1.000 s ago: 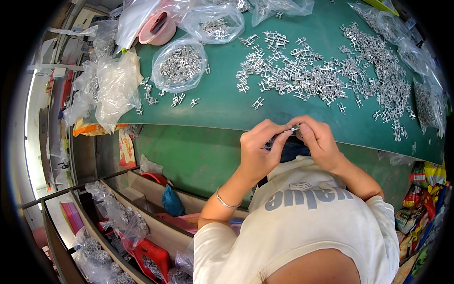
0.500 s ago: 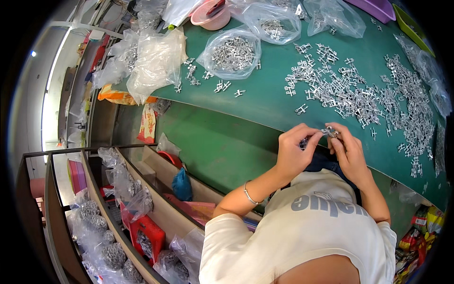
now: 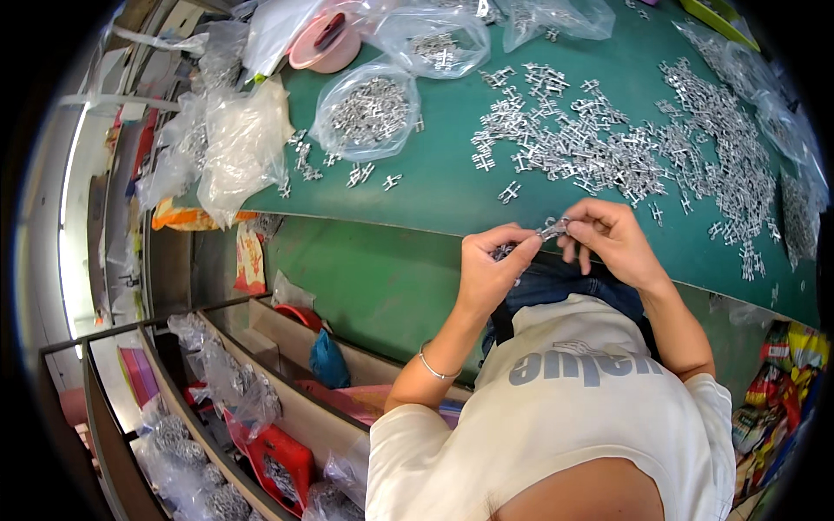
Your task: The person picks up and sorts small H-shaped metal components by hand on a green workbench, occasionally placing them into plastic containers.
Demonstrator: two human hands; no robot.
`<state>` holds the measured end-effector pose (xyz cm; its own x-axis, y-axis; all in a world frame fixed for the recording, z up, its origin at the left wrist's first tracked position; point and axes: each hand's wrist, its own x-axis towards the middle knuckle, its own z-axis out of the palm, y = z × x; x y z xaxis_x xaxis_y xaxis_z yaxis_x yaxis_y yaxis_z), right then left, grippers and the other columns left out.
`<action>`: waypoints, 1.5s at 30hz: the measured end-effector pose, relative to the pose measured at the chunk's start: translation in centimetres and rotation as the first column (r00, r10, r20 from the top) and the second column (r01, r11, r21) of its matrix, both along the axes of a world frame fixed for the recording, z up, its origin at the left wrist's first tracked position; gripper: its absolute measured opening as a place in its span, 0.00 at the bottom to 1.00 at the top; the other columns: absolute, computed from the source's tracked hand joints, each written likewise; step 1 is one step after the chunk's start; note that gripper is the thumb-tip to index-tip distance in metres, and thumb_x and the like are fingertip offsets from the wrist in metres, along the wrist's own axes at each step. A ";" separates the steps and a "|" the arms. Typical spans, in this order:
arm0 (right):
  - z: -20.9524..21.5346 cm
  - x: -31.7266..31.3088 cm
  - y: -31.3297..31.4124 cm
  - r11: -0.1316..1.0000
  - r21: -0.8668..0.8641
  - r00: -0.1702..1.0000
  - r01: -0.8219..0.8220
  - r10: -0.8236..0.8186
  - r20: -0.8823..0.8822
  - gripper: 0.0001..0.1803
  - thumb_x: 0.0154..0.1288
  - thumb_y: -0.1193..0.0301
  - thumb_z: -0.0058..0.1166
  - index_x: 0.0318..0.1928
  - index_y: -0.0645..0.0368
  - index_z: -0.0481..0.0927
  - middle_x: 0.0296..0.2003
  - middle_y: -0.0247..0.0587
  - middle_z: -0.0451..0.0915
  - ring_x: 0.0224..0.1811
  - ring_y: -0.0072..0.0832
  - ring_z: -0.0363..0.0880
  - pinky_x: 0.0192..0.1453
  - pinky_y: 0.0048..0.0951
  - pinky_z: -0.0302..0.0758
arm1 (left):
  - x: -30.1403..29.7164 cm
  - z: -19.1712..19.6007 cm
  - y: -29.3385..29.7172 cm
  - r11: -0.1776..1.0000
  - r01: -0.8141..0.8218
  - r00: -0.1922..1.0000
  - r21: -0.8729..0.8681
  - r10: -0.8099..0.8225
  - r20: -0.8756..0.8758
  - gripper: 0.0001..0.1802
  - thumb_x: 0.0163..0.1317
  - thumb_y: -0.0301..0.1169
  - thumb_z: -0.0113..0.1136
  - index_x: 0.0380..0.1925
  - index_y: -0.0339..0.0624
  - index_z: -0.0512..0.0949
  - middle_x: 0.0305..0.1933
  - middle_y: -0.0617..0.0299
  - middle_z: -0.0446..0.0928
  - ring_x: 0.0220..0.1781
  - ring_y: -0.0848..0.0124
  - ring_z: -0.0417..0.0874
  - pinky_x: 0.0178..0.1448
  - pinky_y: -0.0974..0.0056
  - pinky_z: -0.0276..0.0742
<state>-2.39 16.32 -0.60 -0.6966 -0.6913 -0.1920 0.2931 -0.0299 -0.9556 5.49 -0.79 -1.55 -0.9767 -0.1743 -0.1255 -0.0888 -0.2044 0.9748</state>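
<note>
Clear plastic bags of small metal parts [image 3: 369, 108] lie open on the green table's [image 3: 452, 187] far left, another [image 3: 430, 39] just behind; an empty crumpled clear bag [image 3: 239, 143] sits at the left edge. Colourful printed packets [image 3: 782, 382] stand low right; a red-and-white packet [image 3: 250, 259] hangs under the table edge

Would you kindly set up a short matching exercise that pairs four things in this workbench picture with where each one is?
Things:
1. pink bowl
2. small metal part
3. blue bag
4. loose heap of metal parts

Places:
A. spread over the green table, beyond the hands
B. pinched between the left hand and the right hand
C. at the table's far edge, among clear plastic bags
D. down on the lower shelf, left of the person's left arm

Pairs: 1-C, 2-B, 3-D, 4-A
</note>
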 end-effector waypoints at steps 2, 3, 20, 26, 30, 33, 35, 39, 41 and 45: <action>-0.5 0.1 -0.1 0.999 -0.034 0.987 0.024 -0.029 -0.155 0.11 0.64 0.76 0.45 0.44 0.68 0.74 0.31 0.40 0.76 0.32 0.20 0.76 0.28 0.18 0.72 | -0.1 0.0 0.2 0.995 0.002 0.998 0.101 -0.009 0.070 0.06 0.55 0.25 0.59 0.24 0.32 0.78 0.17 0.68 0.69 0.14 0.85 0.63 0.15 0.78 0.53; -0.6 0.1 -0.3 0.998 -0.053 0.972 0.026 -0.038 -0.231 0.11 0.64 0.75 0.44 0.46 0.67 0.73 0.33 0.39 0.76 0.34 0.21 0.75 0.31 0.19 0.72 | -0.1 0.0 0.3 0.989 -0.006 0.994 0.148 -0.010 0.105 0.06 0.55 0.25 0.59 0.24 0.32 0.78 0.17 0.68 0.69 0.14 0.85 0.63 0.16 0.78 0.53; -0.2 0.8 -0.6 0.986 -0.141 0.983 0.093 -0.114 -0.147 0.13 0.57 0.81 0.53 0.44 0.67 0.74 0.38 0.40 0.76 0.36 0.22 0.75 0.38 0.25 0.74 | -0.3 0.5 -0.2 0.995 0.032 0.992 0.091 -0.043 0.119 0.07 0.56 0.28 0.59 0.26 0.34 0.80 0.17 0.69 0.70 0.13 0.86 0.63 0.15 0.80 0.53; -0.1 0.6 -0.8 0.992 -0.103 0.983 0.078 -0.094 -0.155 0.14 0.52 0.82 0.56 0.42 0.67 0.74 0.36 0.40 0.75 0.34 0.23 0.75 0.38 0.24 0.73 | -0.5 -0.3 0.5 0.850 -0.236 0.926 -0.471 0.051 -0.373 0.03 0.52 0.22 0.60 0.26 0.33 0.79 0.18 0.60 0.73 0.16 0.76 0.71 0.19 0.72 0.64; 0.3 1.2 -1.5 0.963 0.021 0.602 0.270 -0.152 -0.784 0.17 0.45 0.83 0.60 0.40 0.65 0.75 0.34 0.42 0.74 0.32 0.27 0.75 0.36 0.24 0.73 | -0.1 0.4 1.9 0.707 -0.345 0.905 -0.618 0.074 -0.420 0.03 0.48 0.18 0.60 0.25 0.30 0.78 0.21 0.55 0.76 0.19 0.72 0.72 0.24 0.71 0.66; 0.7 1.0 -1.2 0.976 0.020 0.756 0.216 -0.154 -0.636 0.16 0.47 0.85 0.57 0.40 0.66 0.75 0.32 0.40 0.75 0.34 0.25 0.76 0.38 0.23 0.74 | -0.6 1.0 0.9 0.807 -0.253 0.932 -0.533 0.054 -0.360 0.03 0.48 0.19 0.60 0.25 0.30 0.79 0.19 0.56 0.74 0.18 0.73 0.71 0.22 0.71 0.64; 0.4 0.9 -1.2 0.994 -0.015 0.924 0.111 -0.109 -0.367 0.15 0.51 0.85 0.54 0.42 0.66 0.74 0.34 0.38 0.75 0.35 0.22 0.76 0.39 0.23 0.74 | -0.6 0.6 -0.7 0.941 -0.048 0.990 -0.334 0.001 -0.139 0.04 0.51 0.21 0.60 0.25 0.30 0.79 0.18 0.60 0.74 0.18 0.78 0.69 0.21 0.73 0.62; -0.8 -0.3 -0.6 0.977 -0.177 0.993 -0.117 0.117 -0.011 0.18 0.54 0.85 0.51 0.47 0.66 0.71 0.39 0.39 0.75 0.37 0.21 0.75 0.43 0.22 0.74 | -0.1 0.3 -1.8 0.994 0.090 0.993 -0.066 -0.084 0.087 0.04 0.53 0.22 0.59 0.25 0.30 0.80 0.19 0.65 0.73 0.21 0.81 0.69 0.23 0.75 0.61; -1.0 -0.6 -0.9 0.974 -0.177 0.988 -0.140 0.149 0.040 0.20 0.55 0.85 0.50 0.50 0.66 0.70 0.40 0.40 0.75 0.38 0.22 0.75 0.44 0.22 0.74 | 0.0 -0.6 -1.7 0.983 0.020 1.000 -0.182 -0.018 0.015 0.05 0.53 0.23 0.59 0.24 0.30 0.79 0.19 0.64 0.73 0.20 0.80 0.70 0.23 0.75 0.62; 0.0 -0.1 -2.4 1.000 -0.006 0.965 -0.029 0.026 -0.259 0.21 0.55 0.84 0.50 0.51 0.65 0.69 0.40 0.40 0.76 0.39 0.23 0.74 0.44 0.23 0.73 | -0.3 -0.6 -3.0 0.800 -0.349 0.937 -0.487 0.292 -0.192 0.03 0.51 0.21 0.58 0.24 0.31 0.78 0.20 0.59 0.75 0.21 0.75 0.72 0.27 0.70 0.68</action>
